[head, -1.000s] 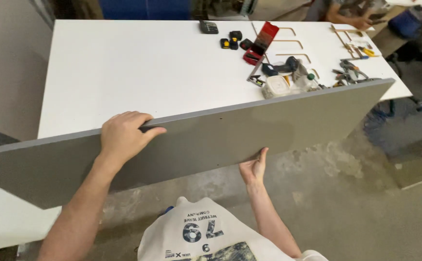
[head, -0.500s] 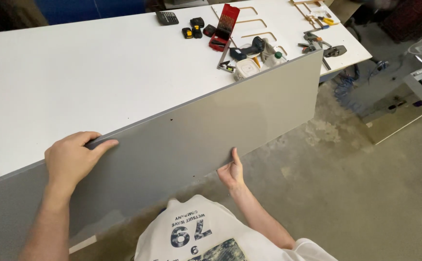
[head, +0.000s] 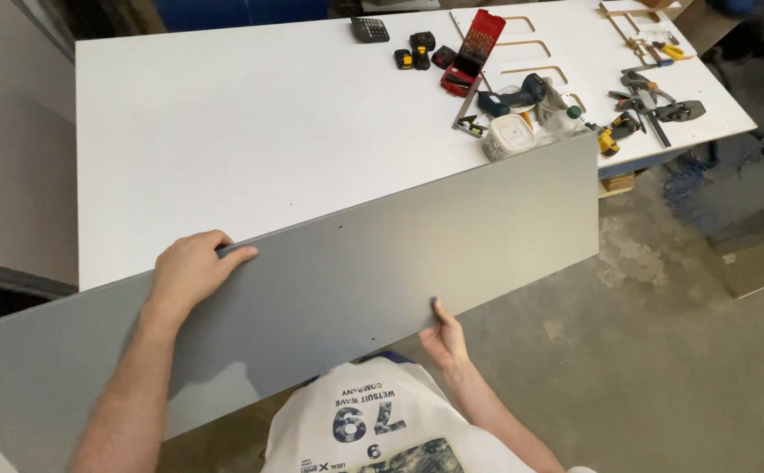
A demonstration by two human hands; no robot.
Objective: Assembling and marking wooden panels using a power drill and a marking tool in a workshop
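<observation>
- A person carries a long grey board (head: pixel 382 263) on edge beside a white worktable (head: pixel 250 131), seen from a head-worn camera looking down.
- The left hand (head: pixel 191 270) is hooked over the board's upper edge, fingers curled across the far side, thumb on the near face.
- The right hand (head: pixel 441 335) supports the board's lower edge from below, fingers wrapped under it and out of sight, thumb pressed up against the near face.
- The board runs between the two hands and well past them, its far end rising to the right of the right hand, its near end dropping left beyond the left forearm.
- Beyond the board's far end, on the table: a clear plastic tub (head: pixel 508 136), a red drill-bit case (head: pixel 475 38) standing open, a dark calculator (head: pixel 369 29), black-and-yellow battery packs (head: pixel 413 50) and bar clamps (head: pixel 658 96).
- Below the right hand lies a bare concrete floor (head: pixel 662 350).
- The person's white printed T-shirt (head: pixel 373 425) shows just beneath the board's lower edge.
</observation>
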